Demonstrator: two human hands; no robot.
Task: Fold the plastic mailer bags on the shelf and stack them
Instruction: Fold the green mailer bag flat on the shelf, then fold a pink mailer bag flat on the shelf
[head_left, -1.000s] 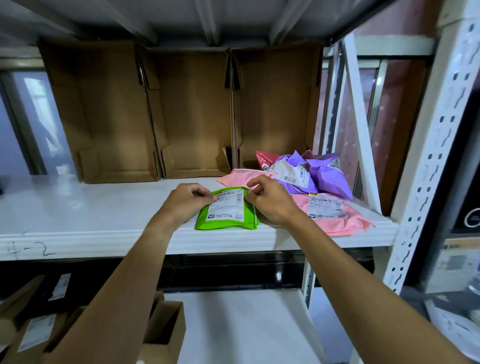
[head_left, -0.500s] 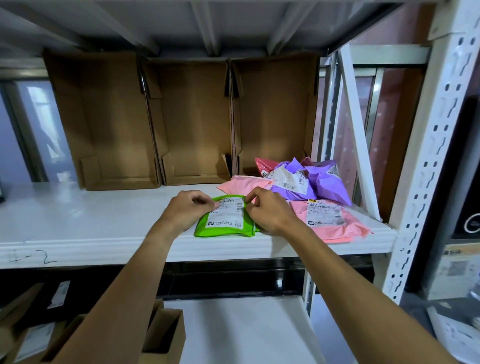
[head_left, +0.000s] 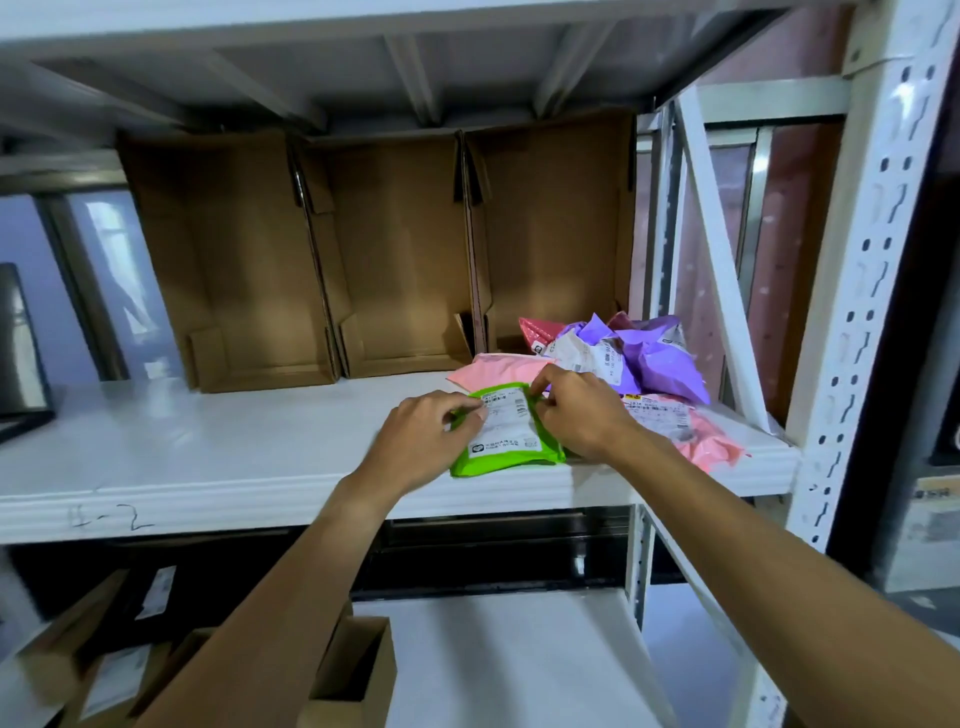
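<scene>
Though puffy, glossy green mailer (head_left: 511, 441) btwn hands (head_left: 423, 441) (head_left: 579, 418)

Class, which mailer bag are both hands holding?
The green mailer bag: left hand and right hand pinch its top; the pink bags and purple bag lie beside it.

Between the fingers (head_left: 470, 413) lies a bright green bag (head_left: 506, 457) whose white label (head_left: 504, 423) is printed in black. Just behind the fingers is a pale pink bag (head_left: 493, 370). To their right, a second pink bag (head_left: 711, 447) carries a white sticker (head_left: 657, 415) with a yellow and red strip. Farther behind on the right, a purple bag (head_left: 660, 358) shows a white barcode tag (head_left: 597, 358), and a darker pink bag (head_left: 537, 330) peeks out. The shelf (head_left: 208, 452) under the fingers is white, and the boxes (head_left: 249, 270) beyond them are plain brown.
</scene>
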